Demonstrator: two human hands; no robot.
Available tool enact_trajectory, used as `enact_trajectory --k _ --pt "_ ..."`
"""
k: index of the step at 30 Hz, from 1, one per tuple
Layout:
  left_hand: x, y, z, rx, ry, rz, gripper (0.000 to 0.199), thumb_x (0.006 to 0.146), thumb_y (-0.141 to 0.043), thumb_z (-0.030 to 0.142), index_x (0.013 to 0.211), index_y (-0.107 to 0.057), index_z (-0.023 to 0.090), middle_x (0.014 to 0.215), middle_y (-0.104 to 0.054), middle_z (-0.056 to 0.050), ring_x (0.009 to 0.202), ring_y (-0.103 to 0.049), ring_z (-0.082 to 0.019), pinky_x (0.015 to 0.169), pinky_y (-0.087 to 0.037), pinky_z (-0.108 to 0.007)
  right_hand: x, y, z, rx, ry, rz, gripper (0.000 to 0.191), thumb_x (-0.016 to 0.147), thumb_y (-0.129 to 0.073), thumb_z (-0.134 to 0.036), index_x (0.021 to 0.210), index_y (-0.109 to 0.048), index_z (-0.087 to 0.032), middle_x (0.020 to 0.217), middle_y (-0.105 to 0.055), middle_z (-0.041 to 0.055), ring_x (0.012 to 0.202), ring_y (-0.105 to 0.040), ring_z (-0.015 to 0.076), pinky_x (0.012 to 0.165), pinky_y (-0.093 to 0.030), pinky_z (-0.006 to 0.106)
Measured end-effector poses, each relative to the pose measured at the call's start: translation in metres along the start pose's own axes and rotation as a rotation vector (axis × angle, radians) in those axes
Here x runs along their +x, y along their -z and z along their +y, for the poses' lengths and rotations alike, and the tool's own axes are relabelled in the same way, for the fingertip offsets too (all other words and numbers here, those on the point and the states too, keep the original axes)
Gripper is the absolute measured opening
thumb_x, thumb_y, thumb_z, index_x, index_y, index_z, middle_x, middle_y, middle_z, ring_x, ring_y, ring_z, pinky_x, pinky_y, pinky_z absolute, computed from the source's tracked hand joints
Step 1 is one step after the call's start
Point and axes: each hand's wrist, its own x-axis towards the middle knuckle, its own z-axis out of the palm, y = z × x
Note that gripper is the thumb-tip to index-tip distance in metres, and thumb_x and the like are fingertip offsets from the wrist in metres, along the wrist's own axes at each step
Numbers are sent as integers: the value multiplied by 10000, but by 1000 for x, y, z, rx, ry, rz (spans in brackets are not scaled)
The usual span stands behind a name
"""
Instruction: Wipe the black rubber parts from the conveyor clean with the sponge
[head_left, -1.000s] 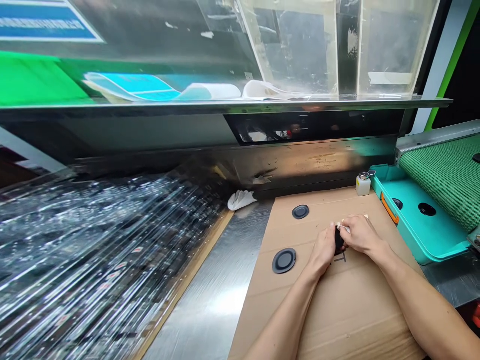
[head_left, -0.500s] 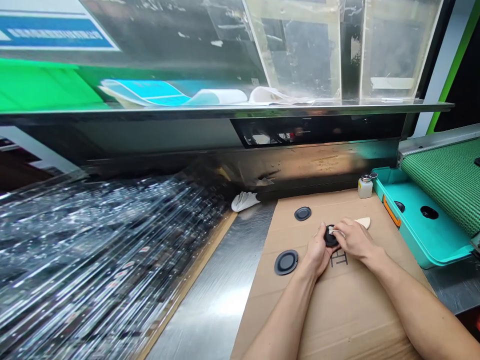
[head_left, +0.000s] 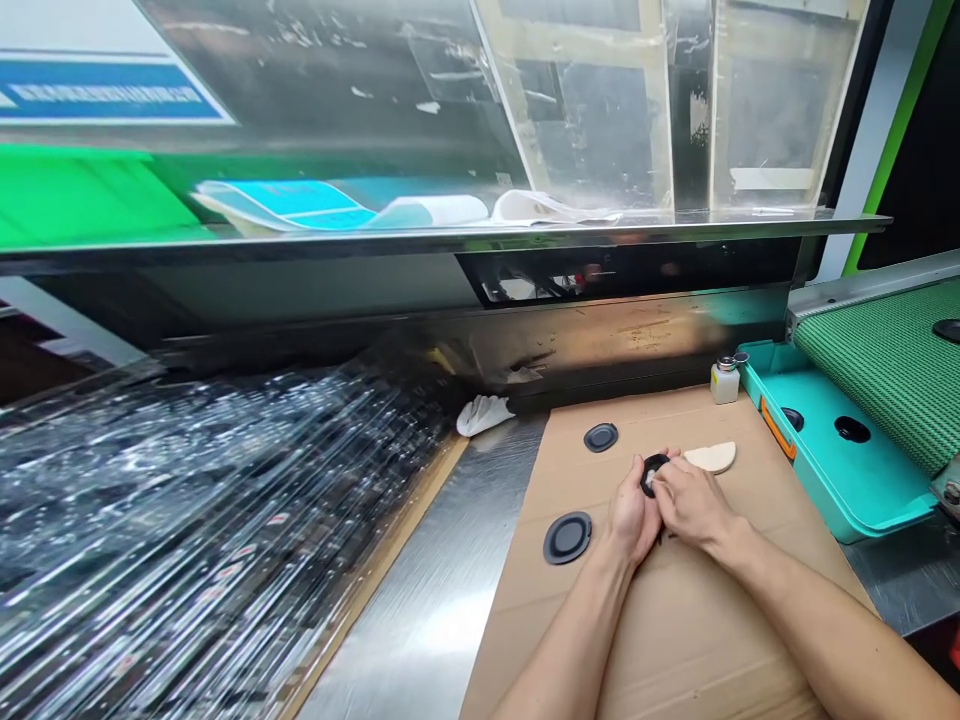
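Gripping firmly here: the left hand (head_left: 632, 517) curls around a round black rubber disc (head_left: 655, 474), holding it over the middle of a brown cardboard sheet (head_left: 675, 630). The right hand (head_left: 694, 500) closes in from the side, its fingertips (head_left: 670, 478) pinching a small white wad (head_left: 649, 481) against the disc's face. Just past the right hand, a flat cream-coloured pad (head_left: 710, 458) lies on the cardboard. Two more black discs sit out to the left, a larger black disc (head_left: 568, 538) near the left wrist and a smaller black disc (head_left: 601, 437) toward the far edge. At that far edge stands a small white bottle with a metal top (head_left: 724, 383). Over on the right, a teal tray (head_left: 847, 480) sits beside a green mesh conveyor belt (head_left: 892, 380), and a crumpled white cloth (head_left: 484, 415) lies on the brushed-steel bench (head_left: 427, 610).
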Motion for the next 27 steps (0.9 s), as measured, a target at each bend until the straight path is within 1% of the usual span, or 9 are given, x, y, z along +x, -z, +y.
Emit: enact_trajectory --k 5,10,12,14,16,18,23,25,27 --pt "-3 -4 1 -38 18 -48 323 1002 -431 312 1079 -686 127 1189 -702 -144 1182 -641 -250 1082 -481 -407 2 -3 -7 -51 -39 116 188 1011 -420 -225 1021 -606 -196 1044 -641 83 976 -589 202 821 -433 284" --pt "-3 -2 7 -47 50 -4 325 1001 -427 313 1098 -672 121 1227 -686 -166 1186 -642 -266 1061 -499 -433 -1 3 -8 -107 146 -52 174 985 -461 -225 1023 -629 -201 1096 -656 82 976 -609 209 807 -449 296" --pt "-2 1 12 -31 31 46 326 1009 -412 304 1075 -665 110 1245 -675 -182 1177 -648 -267 1027 -525 -432 -2 8 1 -167 92 -98 187 960 -474 -188 1046 -641 -196 1088 -665 95 957 -628 214 762 -446 297" --pt "0 4 18 -18 -17 92 330 1017 -391 302 1059 -658 111 1255 -668 -184 1157 -658 -268 986 -551 -443 -1 15 10 -221 -26 -108 203 962 -458 -182 1011 -656 -185 1043 -676 108 918 -645 219 726 -434 301" --pt "0 6 23 -14 -41 111 319 1020 -383 304 1054 -650 132 1237 -677 -162 1109 -680 -268 946 -569 -478 0 22 18 -228 -131 -67 230 986 -433 -216 971 -660 -184 1003 -684 105 889 -652 214 707 -419 298" --pt "0 8 27 -16 -13 113 301 1017 -390 307 1053 -642 148 1190 -694 -142 1044 -701 -268 903 -583 -502 2 30 23 -198 -192 -3 237 999 -427 -249 973 -657 -196 1021 -688 87 893 -652 199 702 -403 286" --pt "2 7 30 -82 28 109 357 1022 -366 347 1062 -629 109 1160 -692 -178 996 -709 -285 794 -606 -437 6 43 35 -177 -336 35 236 1000 -442 -269 968 -667 -204 1029 -690 70 859 -641 179 670 -355 274" --pt "3 6 30 -97 26 107 349 1021 -364 328 1060 -630 106 1168 -689 -180 996 -708 -289 790 -605 -433 7 45 39 -140 -348 63 233 997 -450 -265 952 -669 -200 1011 -687 71 858 -633 179 671 -351 276" --pt "4 5 29 -93 26 102 310 1010 -390 293 1045 -633 103 1183 -687 -177 1007 -706 -291 811 -602 -436 7 42 39 -65 -281 99 226 998 -459 -266 933 -666 -201 967 -683 58 858 -624 174 697 -361 271"
